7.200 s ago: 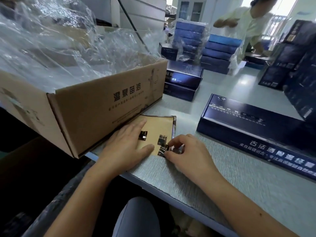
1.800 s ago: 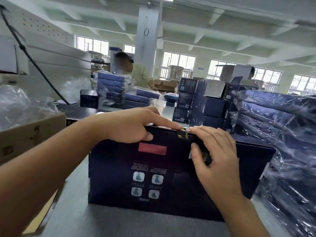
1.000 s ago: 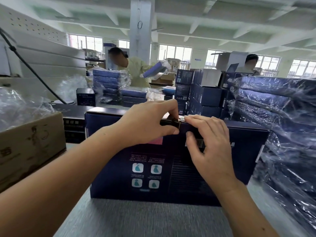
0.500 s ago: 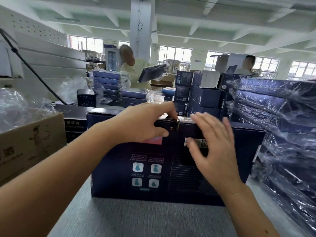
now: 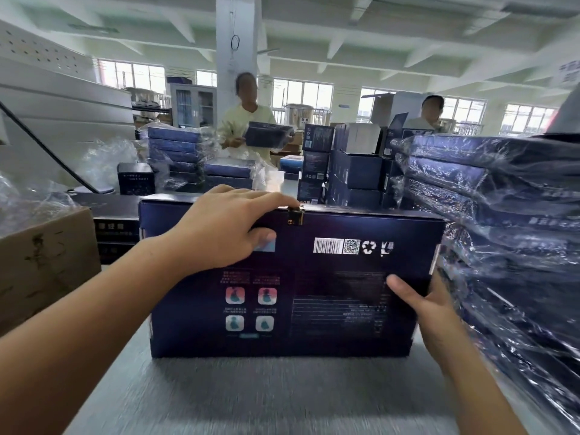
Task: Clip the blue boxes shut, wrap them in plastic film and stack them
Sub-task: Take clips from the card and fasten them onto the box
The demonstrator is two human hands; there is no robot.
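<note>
A large dark blue box (image 5: 329, 287) stands on its long edge on the grey table (image 5: 266, 397), its printed back facing me. A small black and gold clip (image 5: 295, 216) sits on its top edge near the middle. My left hand (image 5: 226, 227) grips the top edge just left of the clip, fingers over the top and thumb on the near face. My right hand (image 5: 420, 299) holds the box's right edge low down, thumb on the near face and fingers behind.
A tall stack of film-wrapped blue boxes (image 5: 502, 215) fills the right side. A brown carton (image 5: 44, 262) with loose plastic film stands at the left. More blue box stacks (image 5: 175, 158) and two people (image 5: 248, 120) are behind the table.
My right hand has left the clip on the top edge and dropped to grip the box's right edge. My left hand stays on the top edge. The clip now sits alone on the edge.
</note>
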